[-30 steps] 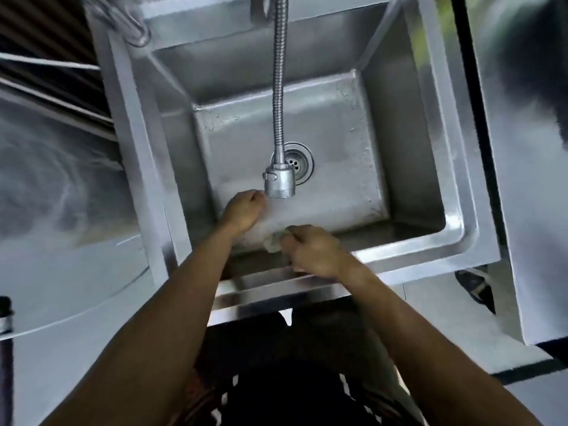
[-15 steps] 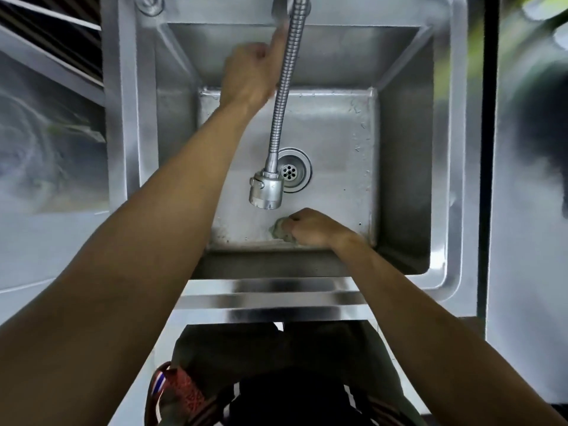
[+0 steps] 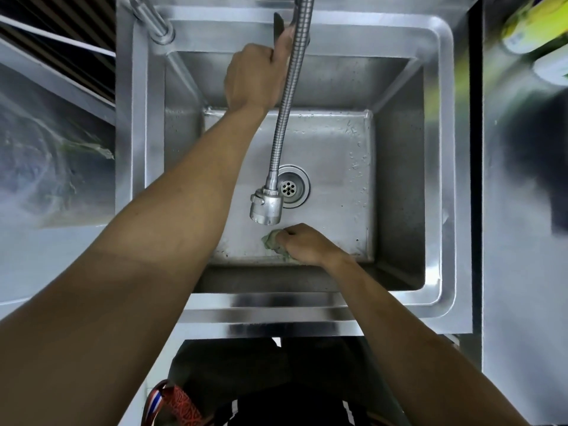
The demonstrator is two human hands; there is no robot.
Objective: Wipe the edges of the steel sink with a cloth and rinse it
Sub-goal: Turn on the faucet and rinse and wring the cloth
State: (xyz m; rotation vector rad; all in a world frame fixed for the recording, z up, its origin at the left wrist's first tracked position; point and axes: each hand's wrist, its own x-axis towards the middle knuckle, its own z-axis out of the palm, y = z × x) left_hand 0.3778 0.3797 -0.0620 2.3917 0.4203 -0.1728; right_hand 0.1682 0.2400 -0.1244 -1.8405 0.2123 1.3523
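Right hand [image 3: 302, 242] balling up the green cloth [image 3: 272, 241] just under the faucet head [image 3: 266, 207], left hand [image 3: 255, 76] curling around the tap lever [image 3: 278, 27] up behind the hose [image 3: 289, 96], steel sink [image 3: 445, 179] wrapping around both.

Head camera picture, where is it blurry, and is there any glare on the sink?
Head view: sharp at the centre, drain and spray head crisp; side margins smeared, yellow item unreadable; bright glare on the sink rim's near edge and right corner.
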